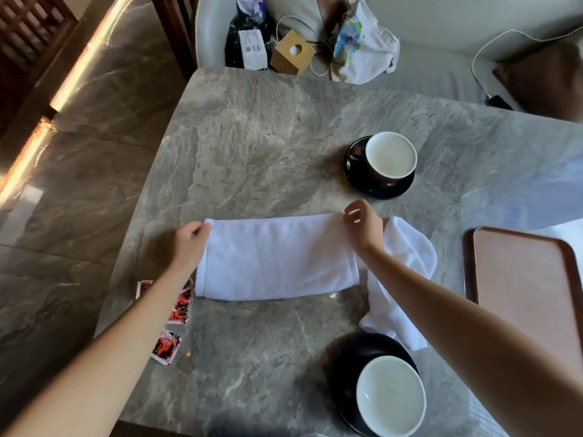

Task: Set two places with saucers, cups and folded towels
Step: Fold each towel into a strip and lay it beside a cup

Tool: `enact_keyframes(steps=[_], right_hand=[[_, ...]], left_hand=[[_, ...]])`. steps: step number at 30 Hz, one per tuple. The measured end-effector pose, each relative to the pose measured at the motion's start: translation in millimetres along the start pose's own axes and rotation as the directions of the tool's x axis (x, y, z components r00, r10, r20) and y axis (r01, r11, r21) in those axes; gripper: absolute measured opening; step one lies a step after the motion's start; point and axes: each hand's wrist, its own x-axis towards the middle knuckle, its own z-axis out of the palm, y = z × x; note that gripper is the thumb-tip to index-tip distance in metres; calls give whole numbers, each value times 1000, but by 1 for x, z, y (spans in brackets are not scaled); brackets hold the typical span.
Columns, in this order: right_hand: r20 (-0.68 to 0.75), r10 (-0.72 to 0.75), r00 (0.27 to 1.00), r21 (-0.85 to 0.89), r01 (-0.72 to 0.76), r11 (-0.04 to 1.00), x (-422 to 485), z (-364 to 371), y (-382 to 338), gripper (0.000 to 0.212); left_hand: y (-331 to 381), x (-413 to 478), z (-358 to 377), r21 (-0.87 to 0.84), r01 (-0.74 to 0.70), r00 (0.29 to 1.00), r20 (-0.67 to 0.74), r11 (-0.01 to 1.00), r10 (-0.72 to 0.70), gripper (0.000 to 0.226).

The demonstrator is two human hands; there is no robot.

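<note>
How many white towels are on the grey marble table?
2. One white cloth towel lies folded flat mid-table, its far corners pinched by the left hand and right hand. The other white towel lies crumpled to its right, partly under the right forearm.

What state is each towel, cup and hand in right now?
folded towel: flat, folded into a band.
second towel: crumpled, not folded, beside it.
far cup: upright on far saucer.
near cup: upright on near saucer.
left hand: pinches the folded towel's far left corner.
right hand: pinches its far right corner.
</note>
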Motion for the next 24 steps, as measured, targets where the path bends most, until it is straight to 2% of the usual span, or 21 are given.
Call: enact_keyframes(steps=[3,6,8,9,10,12,14,16,19,21,24], right_hand=[[-19,-6,1000,27,7,1000,-5,0,0,13],[-80,-74,994,-12,73,997,-14,0,-4,17],[-96,-256,962,-202,233,951,-25,4,-10,25],[-50,-370,928,-285,342,895,-31,9,-13,32],[47,-459,887,-338,446,829,-39,17,-17,40],[315,-524,791,-372,611,699,-56,39,-24,54],[490,-488,722,-352,677,647,-71,61,-24,61],[508,-435,743,-351,640,684,-77,76,-16,60],[459,-448,767,-385,627,677,-73,81,-7,56],[431,-466,772,-410,628,661,-69,78,-2,58],[353,-414,839,-491,542,682,-59,63,12,63]], left_hand=[[-5,2,2,34,-3,999,-35,999,4,34],[-4,-5,6,155,0,988,-154,988,24,7],[-6,-14,12,370,-86,956,-231,925,181,28],[-6,-19,15,480,-155,931,-221,864,290,39],[-5,-25,21,557,-236,911,-159,796,381,47],[-4,-39,37,615,-423,873,81,665,481,56],[-11,-53,58,609,-535,838,297,585,458,60],[-22,-60,71,662,-524,849,355,536,393,62],[-29,-57,73,761,-463,878,325,453,352,61],[-29,-54,71,784,-394,909,256,479,329,66],[-31,-53,71,786,-262,955,127,560,269,75]])
